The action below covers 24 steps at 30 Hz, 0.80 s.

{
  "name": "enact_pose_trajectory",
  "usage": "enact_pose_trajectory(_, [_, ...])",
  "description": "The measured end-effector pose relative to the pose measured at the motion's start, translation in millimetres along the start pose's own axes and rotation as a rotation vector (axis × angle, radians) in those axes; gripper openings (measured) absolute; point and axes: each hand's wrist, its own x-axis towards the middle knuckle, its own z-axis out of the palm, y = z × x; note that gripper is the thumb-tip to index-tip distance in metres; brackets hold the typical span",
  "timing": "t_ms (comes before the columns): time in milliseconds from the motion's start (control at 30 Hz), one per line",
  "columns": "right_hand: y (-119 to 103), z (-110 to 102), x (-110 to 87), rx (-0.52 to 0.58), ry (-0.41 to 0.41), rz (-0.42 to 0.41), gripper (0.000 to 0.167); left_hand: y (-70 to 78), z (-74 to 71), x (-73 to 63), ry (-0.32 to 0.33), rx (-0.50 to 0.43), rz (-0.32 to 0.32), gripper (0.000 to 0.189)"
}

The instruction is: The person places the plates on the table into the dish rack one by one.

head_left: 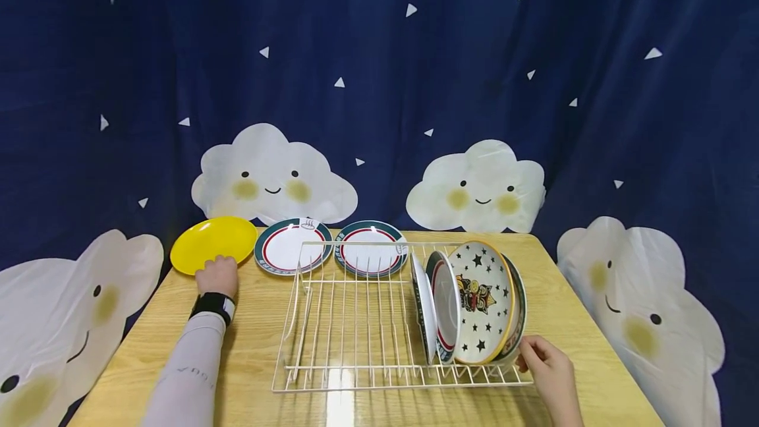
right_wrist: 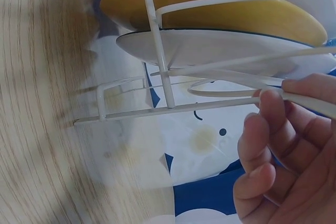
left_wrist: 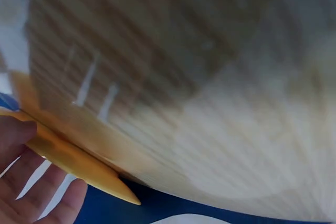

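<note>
At the back left of the table, my left hand [head_left: 218,277] holds the near rim of a yellow plate [head_left: 207,242]. In the left wrist view the thumb and fingers lie on either side of the plate's edge [left_wrist: 79,163]. At the right end of a white wire dish rack [head_left: 350,321], my right hand [head_left: 548,371] pinches a wire, as the right wrist view shows. Several plates stand on edge in the rack's right part, among them a cream plate with black stars [head_left: 474,335] and a red-ringed plate [head_left: 446,302].
Two white plates with green rims lie along the table's back edge: a left one [head_left: 290,249] and a right one [head_left: 370,249], partly behind the rack's wires. A dark blue curtain [head_left: 379,84] with smiling clouds hangs behind the wooden table [head_left: 569,321].
</note>
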Motion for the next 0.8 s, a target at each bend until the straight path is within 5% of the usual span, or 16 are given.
enact_pose_trajectory(333, [-0.4,0.6,-0.9,0.008,-0.014,0.000,0.021,-11.3,9.6,-4.1,0.046,0.007,0.014,0.013])
enact_pose_trajectory(800, [-2.0,-2.0,-1.2,0.008,-0.002,-0.003,0.021,-12.9,-16.5,3.0,0.411,-0.070,0.036,0.011])
